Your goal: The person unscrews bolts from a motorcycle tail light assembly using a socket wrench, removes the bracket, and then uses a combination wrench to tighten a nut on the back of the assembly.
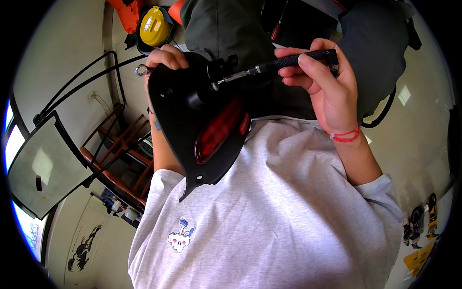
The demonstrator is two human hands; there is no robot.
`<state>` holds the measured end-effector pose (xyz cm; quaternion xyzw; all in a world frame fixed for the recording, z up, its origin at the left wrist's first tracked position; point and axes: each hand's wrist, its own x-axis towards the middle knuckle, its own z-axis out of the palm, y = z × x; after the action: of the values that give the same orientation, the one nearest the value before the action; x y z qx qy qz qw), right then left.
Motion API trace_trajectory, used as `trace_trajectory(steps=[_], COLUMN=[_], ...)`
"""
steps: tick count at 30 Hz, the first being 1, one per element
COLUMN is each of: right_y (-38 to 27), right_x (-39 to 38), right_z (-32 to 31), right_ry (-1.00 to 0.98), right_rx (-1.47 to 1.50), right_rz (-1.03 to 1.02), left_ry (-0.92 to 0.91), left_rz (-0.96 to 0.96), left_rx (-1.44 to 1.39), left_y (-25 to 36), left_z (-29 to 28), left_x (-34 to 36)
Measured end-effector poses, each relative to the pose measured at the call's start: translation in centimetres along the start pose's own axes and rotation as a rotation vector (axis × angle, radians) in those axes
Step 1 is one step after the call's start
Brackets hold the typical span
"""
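My left hand (166,61) grips the upper left edge of a curved black plastic panel (178,125), held up over my grey shirt (274,202). A long red lamp (216,131) is set in the panel's lower right part. A chrome ring-shaped end (142,70) sticks out beside my left fingers; what it belongs to is hidden. My right hand (327,77) is closed round a black knurled screwdriver (297,61), its shiny shaft angled down-left with the tip at a fitting (214,86) near the panel's top, below a small black bracket.
Beyond the panel are my grey-clad legs (375,58), a red-handled screwdriver (275,32) on a black surface and a yellow hard hat (154,26). On the left stand a pale board on black tubing (48,164) and a wooden chair (118,173). Tools (418,221) lie at the far right.
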<state>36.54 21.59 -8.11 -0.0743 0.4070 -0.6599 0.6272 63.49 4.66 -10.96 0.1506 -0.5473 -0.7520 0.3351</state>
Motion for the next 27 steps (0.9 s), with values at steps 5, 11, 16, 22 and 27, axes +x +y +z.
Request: trace_trajectory(steps=[5,11,16,22,27], right_y=[-0.2,-0.5,-0.8,-2.5,-3.6], right_x=[-0.3,-0.6,-0.4,0.2,-1.3], right_z=[-0.3,-0.8,-1.0,-4.0,-8.8], right_ry=[0.003,-0.001,-0.003,-0.068,-0.249], right_rx=[0.009,0.018,0.019,-0.286,-0.355], right_rz=[0.012,0.047,0.105,0.400,0.500], left_ry=[0.019,0.068,0.108,-0.004,-0.126], left_rz=[-0.024,-0.074,-0.136,-0.226,-0.366], left_rx=[0.005,0.049,0.045,0.079,0.262], left_y=[0.3,0.4,0.9,0.5,-0.5], left_z=[0.6,1.4,2.1,2.9,4.5], left_x=[0.3,0.6,0.6,1.5,3.0])
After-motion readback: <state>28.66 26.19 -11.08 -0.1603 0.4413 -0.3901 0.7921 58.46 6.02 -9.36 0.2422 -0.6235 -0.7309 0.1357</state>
